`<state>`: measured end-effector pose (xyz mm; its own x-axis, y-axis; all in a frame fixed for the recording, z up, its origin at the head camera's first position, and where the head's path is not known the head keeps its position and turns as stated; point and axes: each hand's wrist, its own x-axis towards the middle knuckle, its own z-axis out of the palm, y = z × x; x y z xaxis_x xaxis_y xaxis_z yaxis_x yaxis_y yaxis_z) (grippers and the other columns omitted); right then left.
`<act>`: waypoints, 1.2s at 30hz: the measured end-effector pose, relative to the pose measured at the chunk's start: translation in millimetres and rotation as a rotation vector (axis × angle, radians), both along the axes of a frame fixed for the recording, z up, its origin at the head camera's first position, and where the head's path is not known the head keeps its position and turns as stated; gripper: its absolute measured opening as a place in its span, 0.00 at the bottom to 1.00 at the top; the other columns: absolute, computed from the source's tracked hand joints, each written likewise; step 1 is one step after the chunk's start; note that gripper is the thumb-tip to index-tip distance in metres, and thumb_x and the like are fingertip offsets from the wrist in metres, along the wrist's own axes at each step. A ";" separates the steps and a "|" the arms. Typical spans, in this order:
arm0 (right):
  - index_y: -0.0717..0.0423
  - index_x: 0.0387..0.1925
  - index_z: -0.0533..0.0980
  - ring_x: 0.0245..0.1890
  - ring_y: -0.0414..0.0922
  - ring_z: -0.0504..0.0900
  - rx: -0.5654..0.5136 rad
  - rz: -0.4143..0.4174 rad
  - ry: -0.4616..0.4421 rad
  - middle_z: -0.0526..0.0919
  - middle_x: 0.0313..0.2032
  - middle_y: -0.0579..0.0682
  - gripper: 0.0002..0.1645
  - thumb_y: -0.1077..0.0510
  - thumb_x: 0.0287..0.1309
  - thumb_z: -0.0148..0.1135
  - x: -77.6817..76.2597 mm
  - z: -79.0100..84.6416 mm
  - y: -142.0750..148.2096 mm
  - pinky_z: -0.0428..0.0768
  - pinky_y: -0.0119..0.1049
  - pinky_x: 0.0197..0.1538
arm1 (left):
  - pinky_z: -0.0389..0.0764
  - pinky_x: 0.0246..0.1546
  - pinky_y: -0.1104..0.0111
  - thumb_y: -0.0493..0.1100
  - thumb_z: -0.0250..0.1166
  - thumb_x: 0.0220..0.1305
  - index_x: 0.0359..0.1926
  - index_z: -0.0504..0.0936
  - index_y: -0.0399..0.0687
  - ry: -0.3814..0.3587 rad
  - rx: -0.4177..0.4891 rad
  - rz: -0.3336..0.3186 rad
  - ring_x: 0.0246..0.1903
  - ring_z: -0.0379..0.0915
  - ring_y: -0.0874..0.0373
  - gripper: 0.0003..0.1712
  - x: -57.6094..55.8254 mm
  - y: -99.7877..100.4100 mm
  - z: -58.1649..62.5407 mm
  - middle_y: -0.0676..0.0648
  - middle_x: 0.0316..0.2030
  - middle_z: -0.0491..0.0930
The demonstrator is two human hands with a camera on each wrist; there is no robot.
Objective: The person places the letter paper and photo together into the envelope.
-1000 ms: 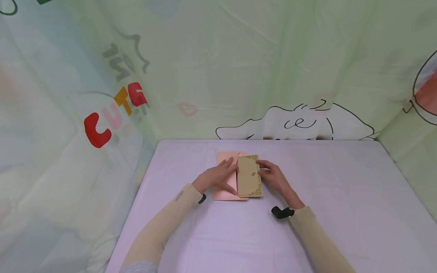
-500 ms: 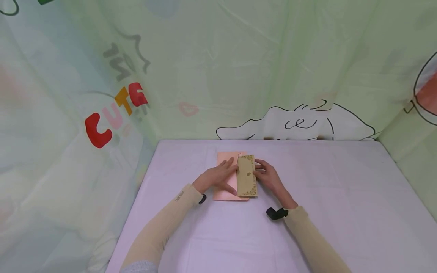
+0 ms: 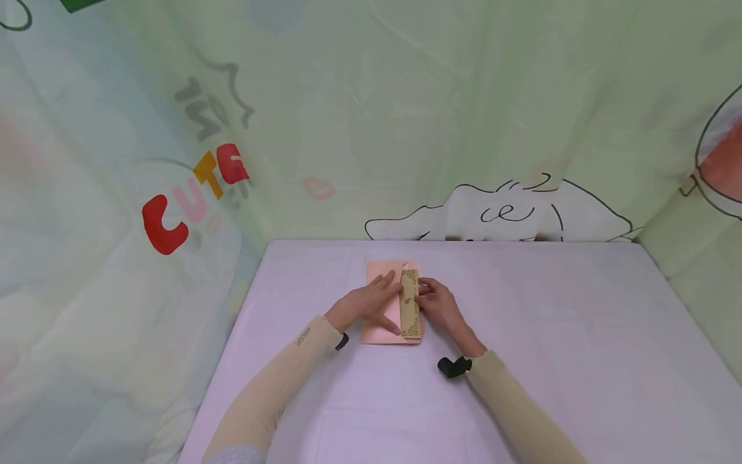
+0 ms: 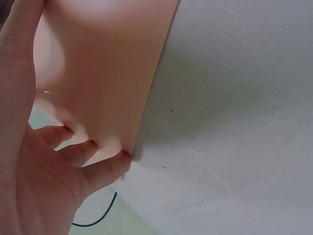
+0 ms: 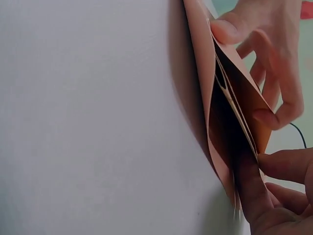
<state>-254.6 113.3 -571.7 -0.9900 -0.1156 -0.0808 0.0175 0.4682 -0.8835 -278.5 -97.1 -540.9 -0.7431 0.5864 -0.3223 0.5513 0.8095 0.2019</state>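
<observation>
A pink envelope [image 3: 380, 268] lies upright on the table, its mouth facing right. A beige card [image 3: 409, 312] with brown floral corners is partly inside it; only a narrow strip shows. My left hand [image 3: 366, 303] rests on the envelope, fingers spread. In the right wrist view, that hand's thumb and forefinger sit at the upper edge of the gaping envelope mouth. My right hand [image 3: 443, 309] pinches the card's right edge between thumb and fingers. The left wrist view shows the left fingertips along the envelope [image 4: 107, 63] near its edge.
The table [image 3: 522, 309] has a pale lilac cloth. A printed curtain [image 3: 348, 116] with cartoon drawings and letters hangs behind it and along the left side. Black wrist straps [image 3: 455, 367] sit at both cuffs.
The card has slid left into the envelope, so its visible strip is much narrower. My right hand has moved left with it. The left hand keeps its place on the envelope.
</observation>
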 end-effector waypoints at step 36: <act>0.72 0.64 0.70 0.52 0.58 0.81 0.097 0.125 0.097 0.83 0.50 0.66 0.25 0.66 0.68 0.52 -8.5 6.6 -26.5 0.77 0.53 0.58 | 0.69 0.68 0.50 0.80 0.65 0.48 0.80 0.44 0.64 -0.003 -0.023 0.004 0.80 0.36 0.46 0.67 2.6 0.6 0.8 0.47 0.82 0.33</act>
<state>-263.1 86.7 -565.1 -0.9720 -0.2348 -0.0023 -0.1295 0.5442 -0.8289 -275.9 -96.5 -540.1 -0.7441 0.5763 -0.3380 0.5477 0.8159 0.1853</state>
